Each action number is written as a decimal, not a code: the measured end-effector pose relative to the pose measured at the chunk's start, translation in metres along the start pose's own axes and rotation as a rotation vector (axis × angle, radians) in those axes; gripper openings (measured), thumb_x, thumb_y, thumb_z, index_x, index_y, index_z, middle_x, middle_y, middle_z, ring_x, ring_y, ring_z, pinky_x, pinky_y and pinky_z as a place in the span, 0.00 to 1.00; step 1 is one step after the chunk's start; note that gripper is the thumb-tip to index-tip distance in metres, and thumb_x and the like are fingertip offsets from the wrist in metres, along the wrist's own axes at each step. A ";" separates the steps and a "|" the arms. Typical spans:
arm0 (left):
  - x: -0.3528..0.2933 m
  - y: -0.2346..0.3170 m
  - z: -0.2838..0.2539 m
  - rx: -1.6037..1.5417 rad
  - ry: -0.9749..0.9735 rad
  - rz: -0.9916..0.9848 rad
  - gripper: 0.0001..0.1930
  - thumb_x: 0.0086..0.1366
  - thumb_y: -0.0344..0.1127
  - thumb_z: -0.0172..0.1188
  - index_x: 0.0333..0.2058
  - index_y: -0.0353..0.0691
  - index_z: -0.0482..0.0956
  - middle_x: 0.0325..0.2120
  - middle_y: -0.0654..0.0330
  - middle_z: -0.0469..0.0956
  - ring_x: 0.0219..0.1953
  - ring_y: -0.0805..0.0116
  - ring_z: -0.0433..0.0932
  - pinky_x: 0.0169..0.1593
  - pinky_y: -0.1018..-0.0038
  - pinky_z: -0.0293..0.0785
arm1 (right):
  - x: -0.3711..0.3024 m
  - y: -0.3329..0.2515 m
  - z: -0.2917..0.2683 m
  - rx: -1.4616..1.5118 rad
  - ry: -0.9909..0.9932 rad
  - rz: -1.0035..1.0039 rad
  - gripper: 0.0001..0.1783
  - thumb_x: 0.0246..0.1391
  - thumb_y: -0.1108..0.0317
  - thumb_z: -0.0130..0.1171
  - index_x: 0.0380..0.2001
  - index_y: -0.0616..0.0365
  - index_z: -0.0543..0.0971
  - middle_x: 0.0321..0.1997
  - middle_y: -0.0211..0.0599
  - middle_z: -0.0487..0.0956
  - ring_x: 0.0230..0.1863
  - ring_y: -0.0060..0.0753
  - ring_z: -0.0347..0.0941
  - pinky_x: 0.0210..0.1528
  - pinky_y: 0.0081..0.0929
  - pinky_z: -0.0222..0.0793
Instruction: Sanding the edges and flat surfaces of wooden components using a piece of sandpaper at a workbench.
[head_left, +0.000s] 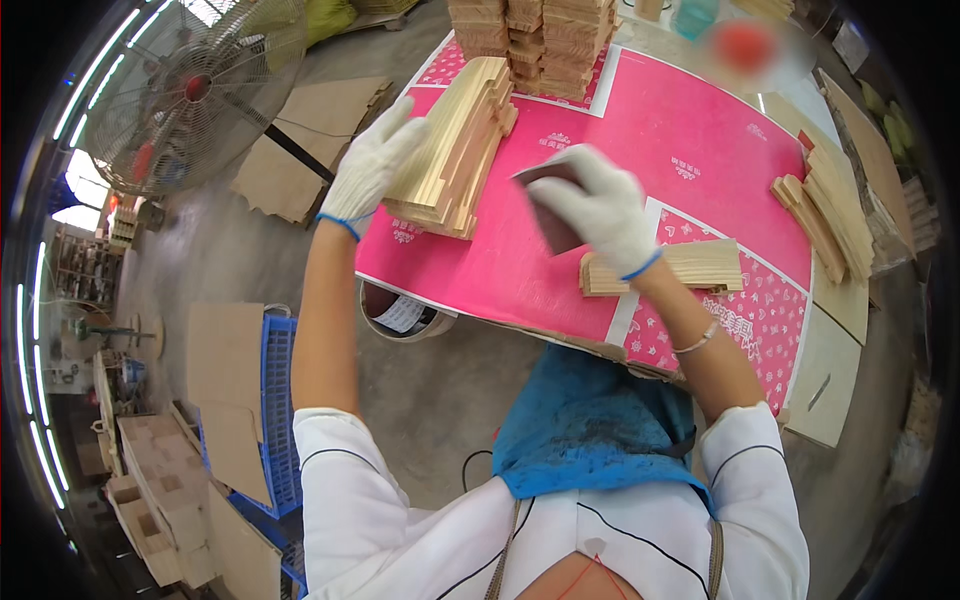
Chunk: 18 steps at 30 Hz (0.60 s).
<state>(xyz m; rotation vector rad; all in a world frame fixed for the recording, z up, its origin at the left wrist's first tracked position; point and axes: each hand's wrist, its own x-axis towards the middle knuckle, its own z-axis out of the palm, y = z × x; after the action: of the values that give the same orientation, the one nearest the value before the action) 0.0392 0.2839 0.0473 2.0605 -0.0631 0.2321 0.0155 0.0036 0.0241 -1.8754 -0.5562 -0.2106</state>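
Both of my hands wear white knit gloves with blue cuffs. My left hand [372, 168] lies along the left side of a stack of pale wooden pieces [452, 150], its fingers stretched out. The pieces lie side by side, with notched ends on their right side. To the right, my right hand [606, 207] is closed around a folded, dark brown sheet of sandpaper [556, 228], held above the pink table covering [640, 120]. Just below that hand, a short group of wooden pieces [690, 268] rests near the table's front edge.
A tall pile of wooden pieces [530, 45] stands at the far side. More wooden strips [825, 215] lie at the right edge. A large fan [195, 90] stands at the left, a bucket [405, 315] below the table edge, and blue crates [282, 410] at the lower left.
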 end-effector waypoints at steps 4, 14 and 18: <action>0.010 0.002 0.024 0.368 -0.184 0.055 0.45 0.56 0.54 0.64 0.66 0.35 0.59 0.60 0.41 0.68 0.62 0.51 0.69 0.63 0.66 0.63 | 0.001 -0.017 0.062 -0.124 -0.152 -0.182 0.12 0.53 0.57 0.63 0.33 0.52 0.76 0.26 0.35 0.82 0.28 0.41 0.80 0.32 0.35 0.75; 0.017 -0.030 -0.004 0.282 -0.207 0.167 0.44 0.59 0.47 0.65 0.66 0.29 0.57 0.64 0.41 0.64 0.65 0.53 0.64 0.66 0.68 0.59 | -0.017 0.005 0.022 -0.207 0.021 0.007 0.10 0.55 0.57 0.62 0.35 0.49 0.79 0.31 0.46 0.81 0.35 0.47 0.80 0.38 0.36 0.75; -0.022 0.053 0.063 0.827 0.180 0.520 0.38 0.58 0.46 0.66 0.63 0.34 0.65 0.59 0.46 0.70 0.61 0.51 0.69 0.64 0.62 0.62 | -0.071 0.046 -0.109 -0.066 0.465 0.190 0.13 0.55 0.60 0.60 0.37 0.58 0.81 0.40 0.41 0.82 0.39 0.33 0.80 0.41 0.30 0.74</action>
<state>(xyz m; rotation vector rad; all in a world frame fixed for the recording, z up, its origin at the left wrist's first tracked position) 0.0192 0.2024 0.0596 2.7980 -0.4601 0.8819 -0.0120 -0.1292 -0.0023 -1.8475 -0.0540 -0.5257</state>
